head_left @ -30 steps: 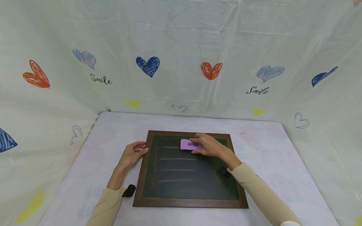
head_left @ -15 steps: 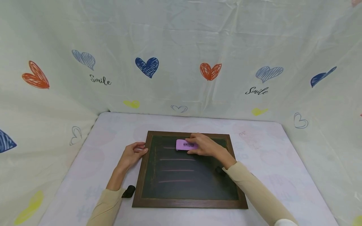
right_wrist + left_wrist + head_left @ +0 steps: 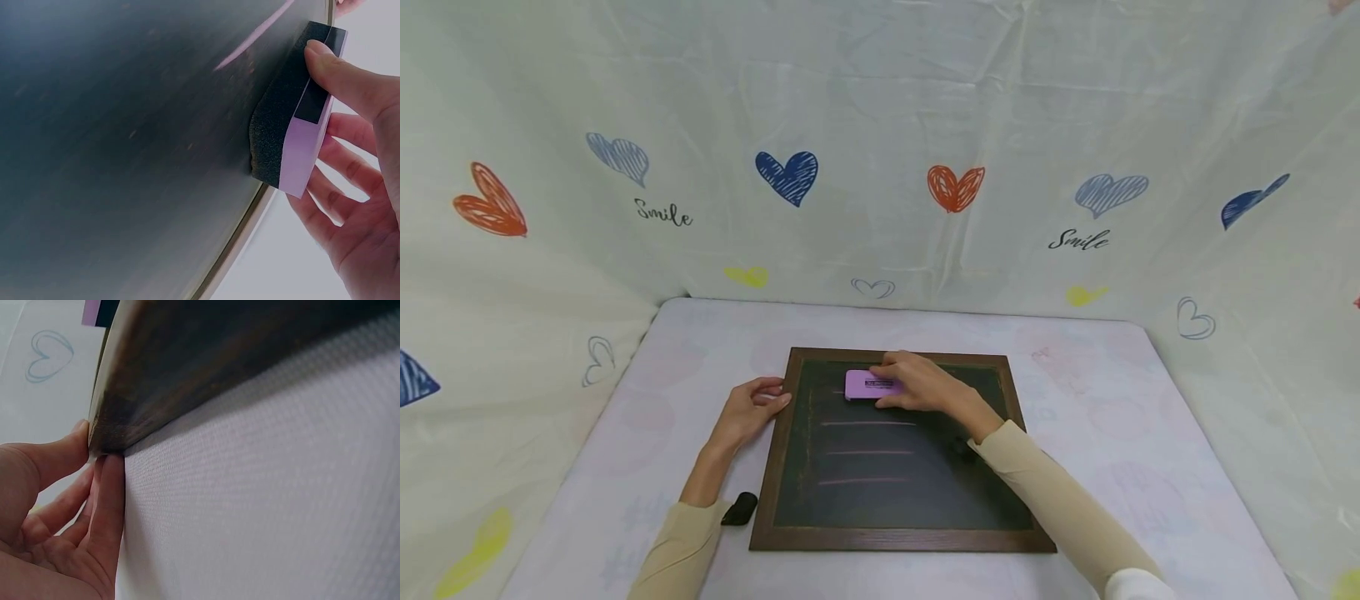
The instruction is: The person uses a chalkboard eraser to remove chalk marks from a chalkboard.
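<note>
One white table (image 3: 1120, 483) bears a brown-framed chalkboard (image 3: 962, 500). At the chalkboard's left edge, the left hand (image 3: 747, 411) pinches it; over its upper part, the right hand (image 3: 921, 385) grips a purple eraser (image 3: 859, 385), black side against the chalkboard. Pink lines (image 3: 872, 452) lie mostly in its left half.

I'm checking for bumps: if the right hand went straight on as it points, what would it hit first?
With the purple eraser leading, the right hand would probably hit the wooden frame on the left, near its upper corner; the exact angle is unclear.
</note>
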`<state>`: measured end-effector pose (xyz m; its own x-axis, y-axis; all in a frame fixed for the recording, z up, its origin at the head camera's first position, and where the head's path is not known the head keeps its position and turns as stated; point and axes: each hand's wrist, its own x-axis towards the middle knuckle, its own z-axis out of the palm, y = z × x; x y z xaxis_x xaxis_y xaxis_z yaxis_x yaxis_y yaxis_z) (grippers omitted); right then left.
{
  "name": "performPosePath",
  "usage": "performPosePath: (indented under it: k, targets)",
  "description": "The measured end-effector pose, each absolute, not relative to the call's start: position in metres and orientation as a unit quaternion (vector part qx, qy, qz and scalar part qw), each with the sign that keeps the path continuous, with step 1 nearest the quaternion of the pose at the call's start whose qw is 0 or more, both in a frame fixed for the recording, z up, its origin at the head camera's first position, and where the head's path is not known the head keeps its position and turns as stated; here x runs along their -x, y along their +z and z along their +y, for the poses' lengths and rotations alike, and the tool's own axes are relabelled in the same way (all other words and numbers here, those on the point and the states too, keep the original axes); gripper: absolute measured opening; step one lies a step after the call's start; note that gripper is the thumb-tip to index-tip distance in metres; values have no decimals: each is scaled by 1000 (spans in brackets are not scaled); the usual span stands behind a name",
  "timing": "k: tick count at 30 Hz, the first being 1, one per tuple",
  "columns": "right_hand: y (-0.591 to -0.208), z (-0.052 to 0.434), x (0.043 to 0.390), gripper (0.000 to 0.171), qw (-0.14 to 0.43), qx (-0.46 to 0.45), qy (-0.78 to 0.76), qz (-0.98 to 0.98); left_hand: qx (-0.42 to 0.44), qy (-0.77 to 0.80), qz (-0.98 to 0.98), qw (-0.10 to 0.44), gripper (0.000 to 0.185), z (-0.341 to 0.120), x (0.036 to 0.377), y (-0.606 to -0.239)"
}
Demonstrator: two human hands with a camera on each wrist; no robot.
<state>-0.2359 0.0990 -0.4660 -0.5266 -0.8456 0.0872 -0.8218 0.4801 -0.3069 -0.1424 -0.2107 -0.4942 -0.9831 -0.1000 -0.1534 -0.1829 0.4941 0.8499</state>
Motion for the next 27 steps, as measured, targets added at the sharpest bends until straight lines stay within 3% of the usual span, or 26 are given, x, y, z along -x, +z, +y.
performPosePath:
  k: [15,27]
  targets:
    - [-463,63,234,54,28,510,-143,848,82,493,865,41,45,-210,144,-494]
    - [-464,62,232,54,23,508,-120,853,79,507,858,37,44,-212,143,-495]
